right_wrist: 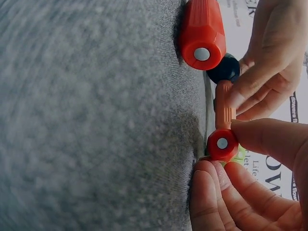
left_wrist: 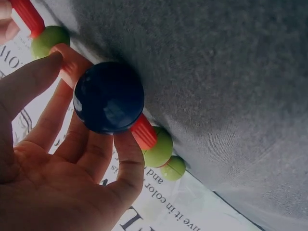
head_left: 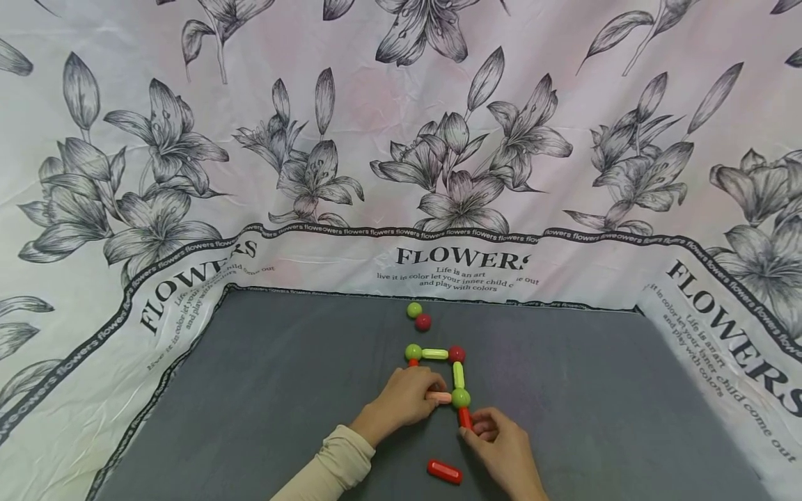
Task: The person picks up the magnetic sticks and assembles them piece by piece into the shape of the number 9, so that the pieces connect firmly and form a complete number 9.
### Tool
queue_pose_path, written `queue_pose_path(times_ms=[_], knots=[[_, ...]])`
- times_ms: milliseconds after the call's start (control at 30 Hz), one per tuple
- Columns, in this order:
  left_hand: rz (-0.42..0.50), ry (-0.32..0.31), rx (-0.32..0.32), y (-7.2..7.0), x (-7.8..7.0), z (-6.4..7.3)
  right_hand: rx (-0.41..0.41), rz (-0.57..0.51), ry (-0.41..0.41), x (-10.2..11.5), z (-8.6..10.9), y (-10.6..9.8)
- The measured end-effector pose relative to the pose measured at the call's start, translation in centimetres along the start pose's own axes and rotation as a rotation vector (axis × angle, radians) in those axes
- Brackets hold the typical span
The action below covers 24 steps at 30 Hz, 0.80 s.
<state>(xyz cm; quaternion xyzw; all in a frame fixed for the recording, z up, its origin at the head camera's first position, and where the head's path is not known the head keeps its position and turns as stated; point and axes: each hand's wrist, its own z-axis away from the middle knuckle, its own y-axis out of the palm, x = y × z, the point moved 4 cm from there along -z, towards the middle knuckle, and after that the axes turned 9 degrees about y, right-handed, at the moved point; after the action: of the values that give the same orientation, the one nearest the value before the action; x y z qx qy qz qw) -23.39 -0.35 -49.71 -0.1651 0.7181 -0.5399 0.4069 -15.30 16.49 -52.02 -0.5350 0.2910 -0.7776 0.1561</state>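
Magnetic rods and balls form a square-like frame on the dark table. My left hand (head_left: 404, 396) pinches an orange rod (left_wrist: 76, 66), its fingers also around a dark blue ball (left_wrist: 109, 97), hidden under that hand in the head view. The orange rod runs to a green ball (head_left: 460, 398). From this ball a red rod (head_left: 464, 418) points towards me, and my right hand (head_left: 504, 445) pinches it between thumb and fingers. In the right wrist view the red rod's (right_wrist: 222, 144) silver-tipped end faces the camera. Yellow-green rods (head_left: 459, 376) and a red ball (head_left: 457, 354) make up the far right corner.
A loose red rod (head_left: 445, 472) lies on the table (head_left: 301, 376) nearer me, between my forearms. Beyond the frame sit a loose green ball (head_left: 414, 310) and a dark red ball (head_left: 423, 322). A flower-printed cloth (head_left: 313, 257) borders the table's back and sides.
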Motion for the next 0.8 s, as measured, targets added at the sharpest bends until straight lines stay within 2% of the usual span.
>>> queue_pose_path(times_ms=[67, 167, 300, 433, 567, 800], knots=[[0.048, -0.011, -0.019, -0.3, 0.4, -0.1, 0.005, -0.005, 0.004, -0.1, 0.1, 0.0], [0.084, -0.029, -0.097, -1.4, 1.4, -0.6, 0.009, 0.001, 0.018, -0.1, 0.1, 0.1], [0.075, -0.076, -0.243, -3.2, 3.7, -2.1, 0.010, 0.014, 0.047, -0.1, -0.1, 0.3], [0.096, -0.107, -0.330, -3.8, 5.9, -3.7, 0.012, 0.018, 0.059, -0.2, -0.1, 0.3], [0.078, -0.102, -0.344, -3.8, 7.1, -5.1, 0.001, 0.014, 0.054, -0.1, 0.0, 0.2], [0.053, -0.119, -0.282, -3.1, 7.7, -6.7, -0.003, 0.001, 0.045, -0.1, 0.0, 0.0]])
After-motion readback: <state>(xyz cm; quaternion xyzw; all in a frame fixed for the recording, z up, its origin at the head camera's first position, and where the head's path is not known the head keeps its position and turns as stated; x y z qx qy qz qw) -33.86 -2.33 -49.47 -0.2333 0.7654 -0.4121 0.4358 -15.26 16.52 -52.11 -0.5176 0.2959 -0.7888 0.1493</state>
